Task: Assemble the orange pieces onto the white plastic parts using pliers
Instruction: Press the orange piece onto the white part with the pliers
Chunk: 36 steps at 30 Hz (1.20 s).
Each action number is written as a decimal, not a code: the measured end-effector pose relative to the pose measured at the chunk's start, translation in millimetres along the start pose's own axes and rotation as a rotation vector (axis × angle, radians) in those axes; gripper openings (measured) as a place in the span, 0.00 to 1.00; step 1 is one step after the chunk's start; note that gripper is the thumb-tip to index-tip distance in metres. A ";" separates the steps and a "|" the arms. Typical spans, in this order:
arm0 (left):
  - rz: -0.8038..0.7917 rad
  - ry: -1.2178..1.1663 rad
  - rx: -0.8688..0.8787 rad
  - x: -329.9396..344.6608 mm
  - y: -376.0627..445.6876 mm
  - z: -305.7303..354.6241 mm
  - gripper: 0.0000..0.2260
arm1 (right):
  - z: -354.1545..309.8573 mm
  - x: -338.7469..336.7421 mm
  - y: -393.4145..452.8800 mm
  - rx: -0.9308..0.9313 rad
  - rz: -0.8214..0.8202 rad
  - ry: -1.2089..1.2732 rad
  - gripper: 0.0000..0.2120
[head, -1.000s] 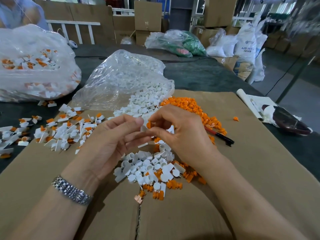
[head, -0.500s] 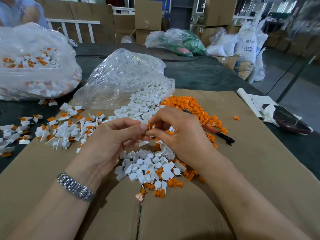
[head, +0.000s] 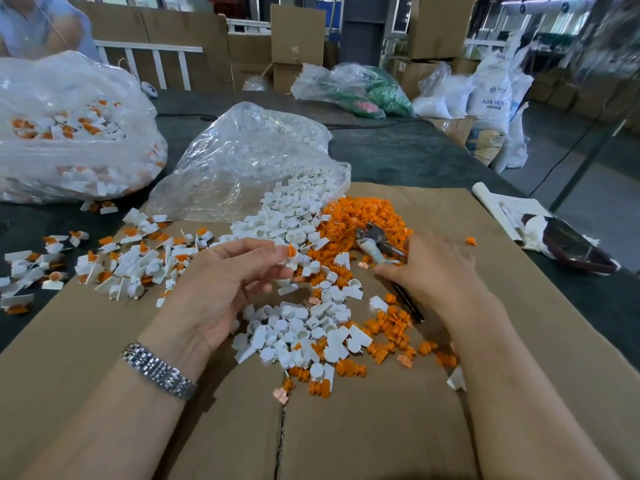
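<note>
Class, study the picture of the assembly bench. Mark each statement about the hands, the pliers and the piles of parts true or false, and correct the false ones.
1. The left hand pinches a small part with an orange piece at its fingertips. True.
2. The pliers lie far from both hands. False: the right hand is on them, gripping the handles.
3. The orange pile lies right of the white parts spilling from the clear bag. True.
4. The parts lie on a metal tray. False: they lie on brown cardboard.
5. A metal watch is on the left wrist. True.
</note>
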<state>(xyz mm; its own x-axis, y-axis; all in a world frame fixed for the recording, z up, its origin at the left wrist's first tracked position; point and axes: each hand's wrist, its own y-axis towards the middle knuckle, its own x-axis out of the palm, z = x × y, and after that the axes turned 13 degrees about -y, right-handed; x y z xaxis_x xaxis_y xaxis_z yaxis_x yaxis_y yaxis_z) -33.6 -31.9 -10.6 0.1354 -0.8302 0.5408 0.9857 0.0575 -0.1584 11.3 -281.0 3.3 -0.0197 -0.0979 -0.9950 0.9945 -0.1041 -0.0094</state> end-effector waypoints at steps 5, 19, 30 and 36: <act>-0.002 -0.028 0.004 -0.7 1.7 -1.9 0.20 | -5.8 1.5 -3.0 -0.042 0.021 -0.082 0.19; 0.006 -0.133 0.068 -1.2 -2.3 5.5 0.15 | -21.4 -61.1 -36.6 -0.308 -0.330 0.740 0.14; 0.028 -0.158 0.135 1.4 -2.7 5.0 0.05 | -56.0 -59.4 -59.6 -0.479 -0.492 0.706 0.09; 0.044 -0.086 0.172 1.7 -4.0 3.3 0.07 | -58.3 -56.4 -63.1 -0.468 -0.412 0.601 0.17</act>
<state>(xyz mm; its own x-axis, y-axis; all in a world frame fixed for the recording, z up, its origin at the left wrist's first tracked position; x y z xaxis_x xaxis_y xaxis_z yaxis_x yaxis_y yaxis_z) -37.0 -31.7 -6.4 0.1792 -0.7749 0.6061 0.9803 0.1925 -0.0438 -44.4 -211.2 54.2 -0.4617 0.4117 -0.7857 0.8625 0.4153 -0.2892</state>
